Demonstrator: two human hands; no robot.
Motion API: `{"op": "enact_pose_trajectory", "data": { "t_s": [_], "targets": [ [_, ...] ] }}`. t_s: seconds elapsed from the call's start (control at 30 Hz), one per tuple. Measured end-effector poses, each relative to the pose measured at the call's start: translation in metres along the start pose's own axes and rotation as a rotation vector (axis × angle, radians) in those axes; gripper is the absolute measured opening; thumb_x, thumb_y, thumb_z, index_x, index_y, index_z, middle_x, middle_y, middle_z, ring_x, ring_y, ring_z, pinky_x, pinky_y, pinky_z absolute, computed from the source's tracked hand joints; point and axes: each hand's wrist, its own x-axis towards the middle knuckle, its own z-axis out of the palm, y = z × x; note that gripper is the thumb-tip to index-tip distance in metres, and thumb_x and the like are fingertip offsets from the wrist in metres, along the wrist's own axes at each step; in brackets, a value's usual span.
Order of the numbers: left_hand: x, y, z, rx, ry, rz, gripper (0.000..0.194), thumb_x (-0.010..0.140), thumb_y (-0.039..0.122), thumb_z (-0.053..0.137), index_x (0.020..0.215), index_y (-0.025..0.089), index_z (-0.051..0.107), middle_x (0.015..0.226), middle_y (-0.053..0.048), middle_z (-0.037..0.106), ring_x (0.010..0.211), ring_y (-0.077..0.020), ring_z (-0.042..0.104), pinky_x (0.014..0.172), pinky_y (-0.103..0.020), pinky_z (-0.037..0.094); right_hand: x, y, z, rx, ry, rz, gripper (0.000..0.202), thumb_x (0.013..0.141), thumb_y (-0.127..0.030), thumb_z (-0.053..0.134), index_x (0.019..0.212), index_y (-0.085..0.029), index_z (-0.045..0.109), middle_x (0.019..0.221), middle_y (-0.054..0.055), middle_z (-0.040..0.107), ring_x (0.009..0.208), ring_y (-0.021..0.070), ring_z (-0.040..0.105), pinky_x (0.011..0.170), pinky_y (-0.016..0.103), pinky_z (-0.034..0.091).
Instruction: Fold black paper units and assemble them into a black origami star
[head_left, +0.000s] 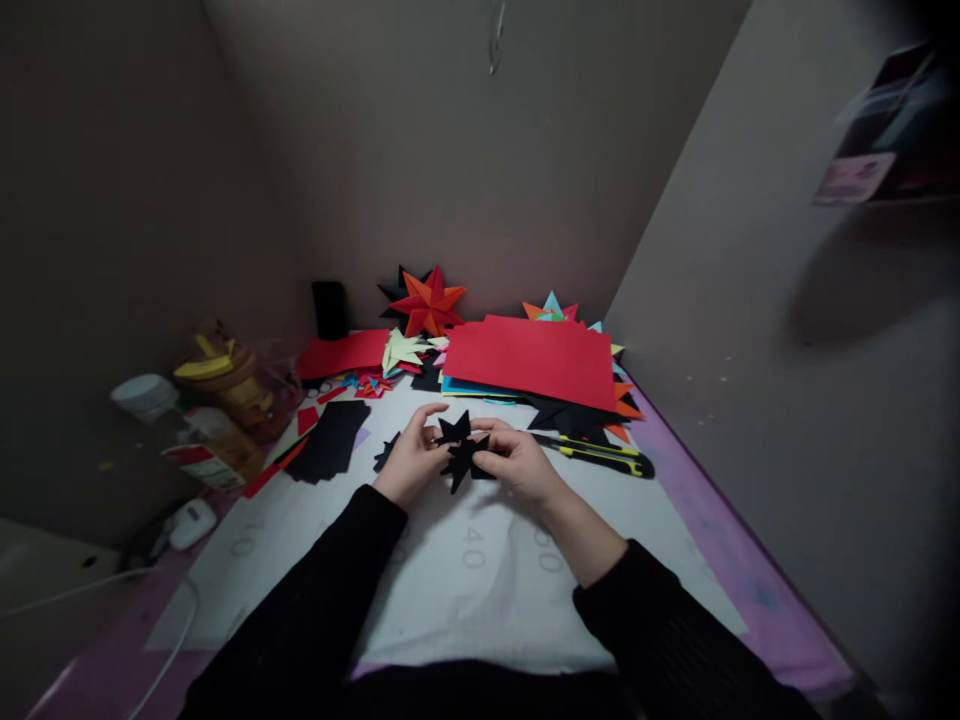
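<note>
Black folded paper with star-like points [466,460] is held up between both hands, over the middle of the white sheet. My left hand [411,458] pinches its upper left part between thumb and fingers. From the right, my right hand [519,462] grips it with thumb and fingers closed. Whether it is one piece or two cannot be made out. Another small black pointed piece [384,452] lies on the sheet just left of my left hand, partly hidden by it.
A yellow-black cutter [607,455] lies right of my right hand. Behind are red sheets [532,360] and an orange-red paper star [427,302]. Black strips [330,440] lie left, near a brown-yellow cup [225,375], a bottle [217,440] and a white charger [191,523].
</note>
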Motion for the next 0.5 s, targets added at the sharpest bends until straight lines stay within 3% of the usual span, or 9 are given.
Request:
{"op": "enact_pose_trajectory", "data": {
  "t_s": [0.23, 0.5],
  "targets": [
    [0.0004, 0.0003, -0.0018, -0.056, -0.18, -0.06, 0.043, 0.068, 0.032, 0.068, 0.105, 0.016, 0.052, 0.067, 0.002, 0.057, 0.049, -0.0076, 0.047, 0.047, -0.019, 0.035, -0.001, 0.0001, -0.0024, 0.054, -0.001, 0.06, 0.008, 0.069, -0.023, 0.064, 0.066, -0.017, 0.065, 0.117, 0.01, 0.057, 0.099, 0.0235, 0.058, 0.086, 0.041, 0.043],
    [-0.0001, -0.0025, -0.0057, -0.307, -0.175, -0.226, 0.04, 0.068, 0.045, 0.068, 0.091, 0.012, 0.064, 0.076, -0.005, 0.062, 0.061, -0.0107, 0.053, 0.054, -0.021, 0.038, -0.0018, -0.0021, -0.0076, 0.067, -0.046, 0.053, 0.009, 0.069, -0.025, 0.065, 0.071, -0.017, 0.067, 0.119, 0.01, 0.058, 0.102, 0.024, 0.057, 0.088, 0.041, 0.043]
  ]
}}
